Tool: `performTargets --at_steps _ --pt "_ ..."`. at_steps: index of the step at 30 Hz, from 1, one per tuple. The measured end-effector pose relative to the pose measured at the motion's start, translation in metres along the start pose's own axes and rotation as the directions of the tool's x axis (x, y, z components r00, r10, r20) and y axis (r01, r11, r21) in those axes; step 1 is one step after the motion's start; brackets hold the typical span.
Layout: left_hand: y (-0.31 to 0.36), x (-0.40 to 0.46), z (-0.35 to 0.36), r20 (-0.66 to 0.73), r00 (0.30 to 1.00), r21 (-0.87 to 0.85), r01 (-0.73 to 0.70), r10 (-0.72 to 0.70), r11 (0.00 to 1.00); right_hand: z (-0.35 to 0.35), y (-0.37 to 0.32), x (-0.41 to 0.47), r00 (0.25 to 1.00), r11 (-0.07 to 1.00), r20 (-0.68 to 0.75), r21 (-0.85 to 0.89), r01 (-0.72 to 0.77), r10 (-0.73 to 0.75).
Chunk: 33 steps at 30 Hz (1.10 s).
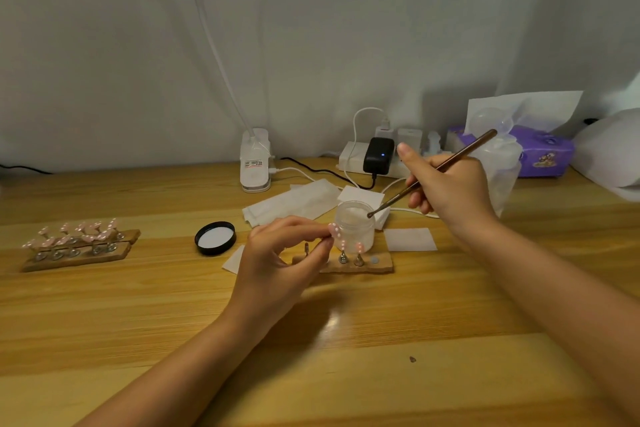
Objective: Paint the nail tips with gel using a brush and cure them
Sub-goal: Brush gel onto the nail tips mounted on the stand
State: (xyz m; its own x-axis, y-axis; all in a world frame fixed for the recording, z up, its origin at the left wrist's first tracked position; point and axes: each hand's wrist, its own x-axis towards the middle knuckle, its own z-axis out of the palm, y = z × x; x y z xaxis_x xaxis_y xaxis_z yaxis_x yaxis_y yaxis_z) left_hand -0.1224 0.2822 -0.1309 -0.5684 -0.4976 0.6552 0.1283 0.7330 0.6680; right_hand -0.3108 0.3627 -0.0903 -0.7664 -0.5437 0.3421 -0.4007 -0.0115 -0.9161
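Note:
My right hand (446,189) grips a thin brown brush (460,154), and the brush tip dips into the mouth of a small clear jar (355,229). My left hand (280,255) pinches a pink nail tip (335,229) just left of the jar. In front of the jar lies a small wooden holder (379,265) with two more pink tips on metal stands. The jar's black lid (215,238) lies upturned to the left.
Two wooden holders (81,246) with several pink tips sit at the far left. White wipes (294,201), a lamp base (255,159), a power strip with a black adapter (378,155), a clear bottle (502,163) and a purple tissue pack (543,151) line the back of the wooden table (138,305).

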Motion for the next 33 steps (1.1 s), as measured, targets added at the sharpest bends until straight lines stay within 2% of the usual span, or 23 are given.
performTargets --at_steps 6,8,11,14,16,18,22,28,33 --pt "0.0 -0.001 0.0 -0.002 0.999 0.011 0.044 -0.044 0.999 -0.012 0.004 -0.006 0.997 0.998 -0.081 0.058 0.006 -0.001" --pt "0.0 -0.001 0.001 -0.001 0.999 0.014 0.04 -0.04 0.999 -0.013 0.002 -0.013 0.994 0.987 -0.104 0.162 -0.003 0.02" --pt "-0.002 -0.002 0.001 0.001 0.998 0.016 0.056 -0.056 0.998 -0.008 0.0 -0.035 0.999 0.954 -0.037 0.3 -0.006 0.018" --pt "-0.002 -0.002 0.001 0.007 0.997 0.026 0.076 -0.077 0.997 -0.002 0.005 -0.062 0.981 0.95 0.033 0.256 0.177 -0.192" --pt "-0.001 -0.002 0.001 0.014 0.997 0.038 0.077 -0.077 0.996 0.0 0.01 -0.073 0.924 0.921 0.086 0.159 0.356 -0.373" --pt "0.0 -0.002 0.002 0.019 0.997 0.049 0.074 -0.075 0.996 0.001 0.014 -0.076 0.878 0.884 0.102 0.091 0.459 -0.467" --pt "0.0 -0.002 0.003 0.04 0.996 0.067 0.078 -0.081 0.995 0.005 0.016 -0.079 0.876 0.876 0.084 0.132 0.463 -0.475" --pt "-0.004 -0.002 0.004 0.046 0.996 0.089 0.069 -0.074 0.994 0.012 0.019 -0.08 0.861 0.871 0.133 0.085 0.483 -0.491" --pt "-0.005 -0.002 0.004 0.049 0.997 0.083 0.057 -0.061 0.995 0.008 0.021 -0.081 0.868 0.866 0.066 0.133 0.481 -0.492"
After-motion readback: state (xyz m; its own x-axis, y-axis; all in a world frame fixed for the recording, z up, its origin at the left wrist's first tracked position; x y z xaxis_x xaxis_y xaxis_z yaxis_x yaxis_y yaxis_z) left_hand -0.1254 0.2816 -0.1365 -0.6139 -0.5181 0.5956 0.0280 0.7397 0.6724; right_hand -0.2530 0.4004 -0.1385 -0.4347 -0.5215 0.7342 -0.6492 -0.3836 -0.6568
